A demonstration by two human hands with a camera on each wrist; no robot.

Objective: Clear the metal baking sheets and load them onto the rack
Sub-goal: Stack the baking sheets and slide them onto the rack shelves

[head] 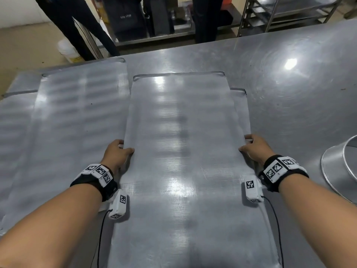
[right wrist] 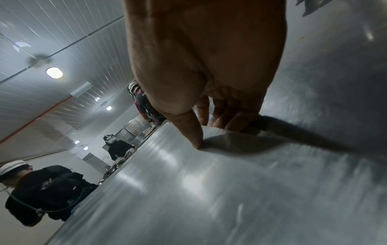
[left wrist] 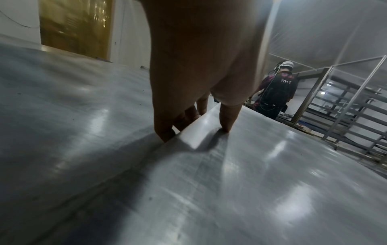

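Steel table (head: 289, 78) under white panelled ceiling (right wrist: 52, 41), oval lamps (right wrist: 54, 72) lit

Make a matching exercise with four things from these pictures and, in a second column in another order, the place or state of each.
Things:
1. middle baking sheet
2. left hand
3. round metal pan
4. rack

Places or states:
A. stands on the floor beyond the table
B. gripped on both long edges
C. lies at the right edge of the table
D. thumb on top of the sheet, fingers under its edge

Pairs: 1-B, 2-D, 3-C, 4-A
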